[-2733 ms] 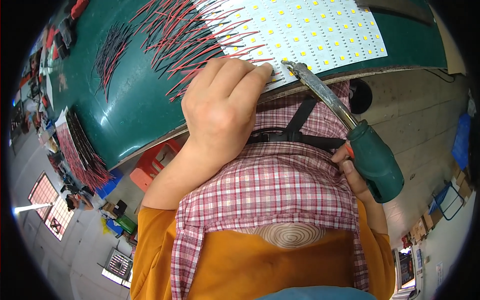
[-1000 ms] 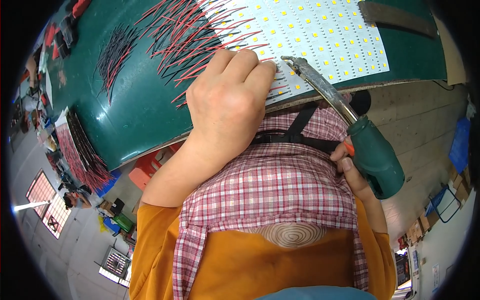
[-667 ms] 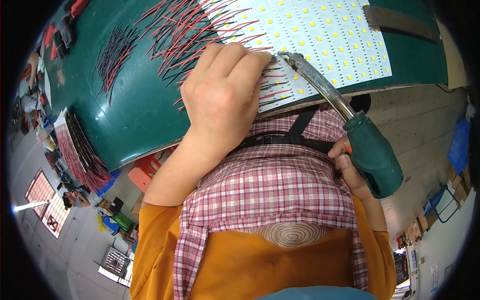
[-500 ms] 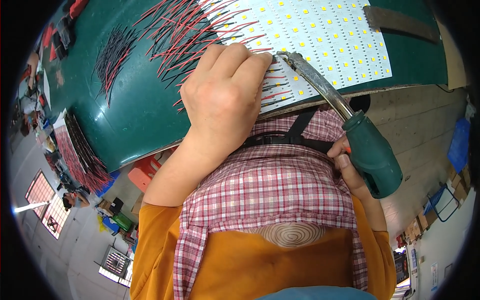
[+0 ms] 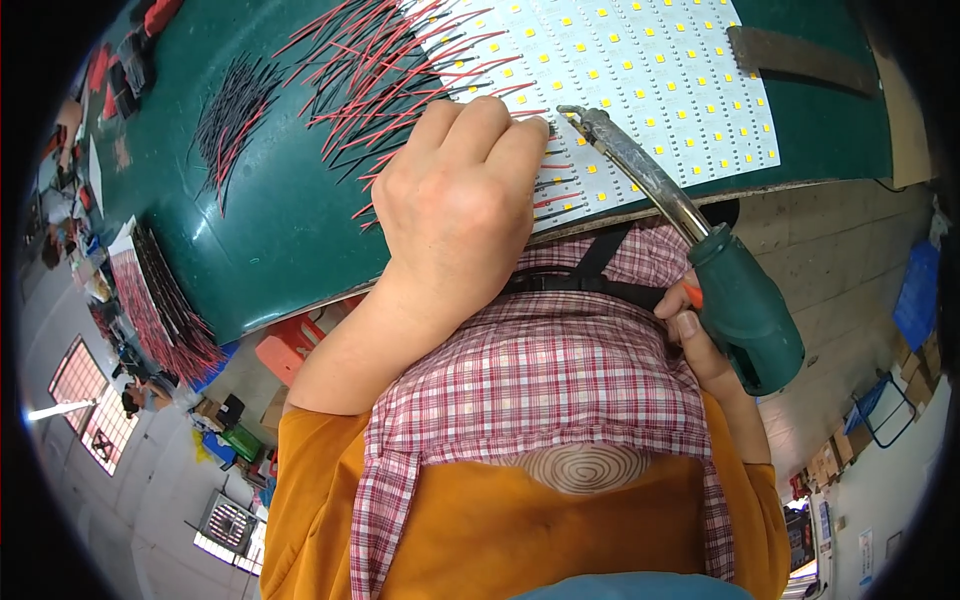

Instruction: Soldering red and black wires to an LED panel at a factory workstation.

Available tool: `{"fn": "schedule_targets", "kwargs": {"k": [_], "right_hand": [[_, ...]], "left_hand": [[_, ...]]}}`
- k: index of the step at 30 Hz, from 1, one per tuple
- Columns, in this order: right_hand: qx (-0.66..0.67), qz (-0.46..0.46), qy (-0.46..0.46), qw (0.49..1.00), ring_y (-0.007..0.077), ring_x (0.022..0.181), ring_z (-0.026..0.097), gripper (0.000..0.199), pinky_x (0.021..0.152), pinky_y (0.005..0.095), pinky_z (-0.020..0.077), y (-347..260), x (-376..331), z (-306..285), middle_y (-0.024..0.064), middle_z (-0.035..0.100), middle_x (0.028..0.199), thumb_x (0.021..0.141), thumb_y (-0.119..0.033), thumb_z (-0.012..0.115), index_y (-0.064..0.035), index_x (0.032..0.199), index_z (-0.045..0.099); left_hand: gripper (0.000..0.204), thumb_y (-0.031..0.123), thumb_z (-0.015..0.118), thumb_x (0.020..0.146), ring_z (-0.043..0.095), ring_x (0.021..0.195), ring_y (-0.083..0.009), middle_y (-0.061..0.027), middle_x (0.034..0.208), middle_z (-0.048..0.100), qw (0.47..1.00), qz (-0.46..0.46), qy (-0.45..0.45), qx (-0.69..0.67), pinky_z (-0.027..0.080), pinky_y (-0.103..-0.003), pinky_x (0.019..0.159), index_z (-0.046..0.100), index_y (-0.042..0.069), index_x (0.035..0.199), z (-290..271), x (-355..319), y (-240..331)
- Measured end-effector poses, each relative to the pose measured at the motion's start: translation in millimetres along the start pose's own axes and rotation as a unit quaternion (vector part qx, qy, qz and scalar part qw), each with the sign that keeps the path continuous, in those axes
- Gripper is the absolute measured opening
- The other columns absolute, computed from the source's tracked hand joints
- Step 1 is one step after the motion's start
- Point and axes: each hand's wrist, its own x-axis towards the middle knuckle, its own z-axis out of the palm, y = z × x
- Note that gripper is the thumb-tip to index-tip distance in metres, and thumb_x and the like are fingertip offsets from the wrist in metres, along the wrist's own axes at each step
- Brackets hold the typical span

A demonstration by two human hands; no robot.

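My left hand is closed in a pinch at the near left edge of a white LED board dotted with yellow chips. A dark wire end seems to poke out at its fingertips, which are mostly hidden. In my right hand is a soldering iron with a thick green handle and an orange trigger. Its bent metal tip is close to my left fingertips, just over the board. Red and black wires fan out from the board's left side, several of them joined to its edge.
A loose pile of black and red wires lies on the green tabletop. A larger wire bundle hangs at the table's left edge. A flat dark metal bar crosses the board's far right corner. An orange stool stands below.
The board and its wires have shifted slightly toward me. My left hand has moved a little right and nearer, still pinched. The iron has hardly moved.
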Motion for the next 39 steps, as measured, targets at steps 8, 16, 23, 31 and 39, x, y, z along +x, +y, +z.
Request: {"fn": "schedule_targets", "kwargs": {"k": [8,16,23,31,39], "right_hand": [[-0.026,-0.001,0.047,0.999,0.0169,0.073,0.064,0.006,0.064,0.028,0.0511,-4,4,4,0.0035,0.067,0.08,0.082,-0.009,0.061,-0.0058,0.085,0.066],[-0.075,-0.016,0.033,0.996,0.0156,0.071,0.065,0.006,0.064,0.0271,0.0516,-7,8,3,0.004,0.068,0.081,0.082,-0.007,0.063,-0.0051,0.087,0.065],[0.1,0.106,0.035,0.989,0.0157,0.074,0.064,0.006,0.065,0.0278,0.0512,-1,3,-2,0.007,0.067,0.081,0.083,-0.003,0.06,-0.0013,0.088,0.063],[-0.004,-0.004,0.008,1.0,0.0169,0.074,0.062,0.006,0.067,0.0279,0.0498,-8,10,0,0.0067,0.065,0.08,0.083,-0.002,0.058,-0.0024,0.085,0.064],[-0.075,0.017,0.005,0.997,0.0167,0.075,0.064,0.007,0.076,0.0297,0.0492,-20,17,-2,0.0025,0.068,0.081,0.082,-0.004,0.059,-0.0068,0.085,0.065]], "left_hand": [[0.022,-0.001,0.065,0.063,0.054,0.067,-0.0205,-0.0022,0.074,0.056,0.996,-0.002,0.057,-0.069,0.045,-0.032,0.055,0.067,0.007,0.084,2,6,-17],[0.021,0.001,0.064,0.062,0.054,0.065,-0.0194,-0.002,0.07,0.054,0.998,0.003,0.05,-0.023,0.045,-0.031,0.051,0.068,0.008,0.081,6,7,-15],[0.02,0.001,0.063,0.06,0.054,0.065,-0.0197,-0.0022,0.071,0.054,1.0,0.005,0.027,-0.008,0.045,-0.031,0.05,0.066,0.008,0.079,2,12,-12],[0.02,0.001,0.064,0.061,0.055,0.066,-0.0206,-0.0025,0.073,0.055,1.0,-0.006,0.012,-0.008,0.046,-0.032,0.051,0.065,0.008,0.08,0,10,-11],[0.019,0.001,0.067,0.065,0.055,0.068,-0.0211,-0.002,0.074,0.057,0.998,-0.014,0.046,-0.052,0.046,-0.032,0.057,0.067,0.009,0.082,0,16,-24]]}}
